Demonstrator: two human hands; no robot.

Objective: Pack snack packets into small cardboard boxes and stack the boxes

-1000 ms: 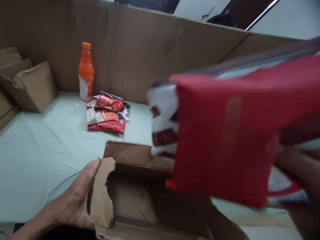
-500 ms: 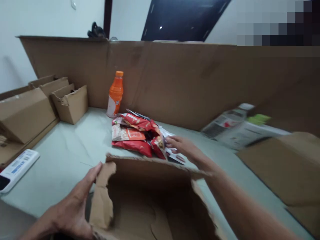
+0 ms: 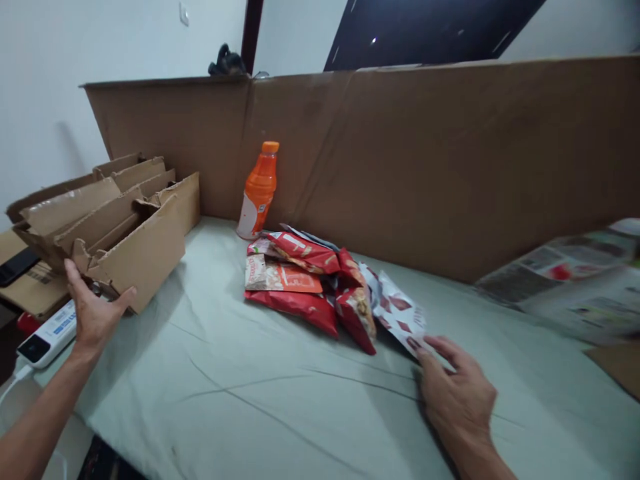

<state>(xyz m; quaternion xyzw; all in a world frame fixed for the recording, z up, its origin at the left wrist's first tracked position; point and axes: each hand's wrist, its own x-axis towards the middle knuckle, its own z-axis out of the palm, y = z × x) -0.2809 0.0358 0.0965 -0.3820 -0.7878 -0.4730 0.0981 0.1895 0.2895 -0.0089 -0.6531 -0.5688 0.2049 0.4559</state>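
My left hand grips the near end of an open cardboard box, thumb on one side and fingers on the other. That box stands at the left, against other open cardboard boxes. Over on the right, my right hand pinches the near end of a white packet with dark red diamond shapes. Its far end lies beside a heap of red snack packets. An orange and white packet lies among them.
An orange drink bottle stands behind the heap, near a long cardboard wall. A white power bank with a cable lies at the left edge. At the right are a blurred clear plastic bottle and a cardboard piece.
The open box has moved from in front of me to the row of boxes at the left, with my left hand on it. My right hand has drawn nearer, now holding the white packet.
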